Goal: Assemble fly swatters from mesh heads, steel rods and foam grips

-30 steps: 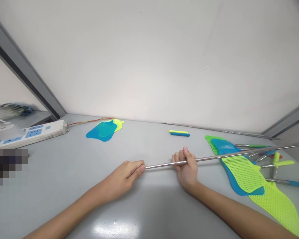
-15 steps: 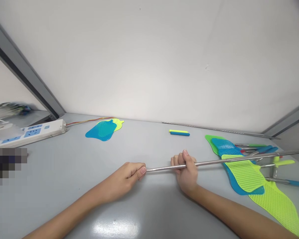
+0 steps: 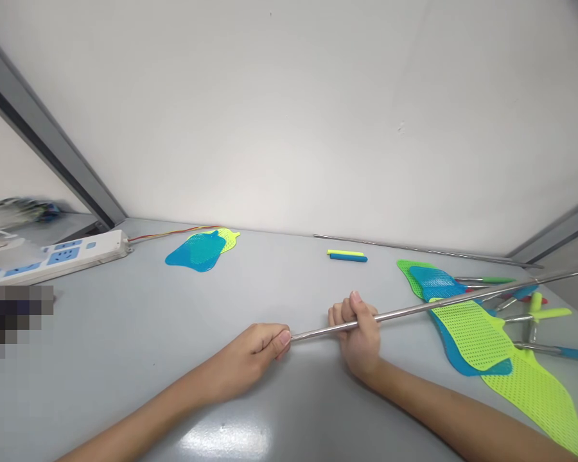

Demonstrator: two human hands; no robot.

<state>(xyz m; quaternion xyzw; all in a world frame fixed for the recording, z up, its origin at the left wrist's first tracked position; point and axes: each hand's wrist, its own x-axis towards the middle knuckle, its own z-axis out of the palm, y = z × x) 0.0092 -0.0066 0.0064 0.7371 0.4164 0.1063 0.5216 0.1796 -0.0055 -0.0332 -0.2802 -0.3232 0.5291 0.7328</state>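
Observation:
A long, thin telescopic metal rod (image 3: 414,308) slants up to the right above the table, its far end past the right edge of the view. My left hand (image 3: 260,350) pinches its thinner end, so the tip is hidden in the fingers. Farther along, my right hand (image 3: 359,333) is wrapped round the rod with the thumb up. Beneath the rod at the right lie several fly swatters with perforated heads: a yellow-green head (image 3: 472,333), a blue head (image 3: 431,282) and a green head (image 3: 407,273) among them.
Two loose swatter heads, a blue one (image 3: 197,251) over a yellow one (image 3: 230,239), lie at the back left. A yellow tube (image 3: 345,252) and a blue tube (image 3: 348,258) rest near the wall. Another metal rod (image 3: 414,249) lies behind. A power strip (image 3: 91,249) is at left.
My left hand has shifted slightly right and toward me with the rod's thin end. The rod now slants more steeply, its right side higher. My right hand has barely moved.

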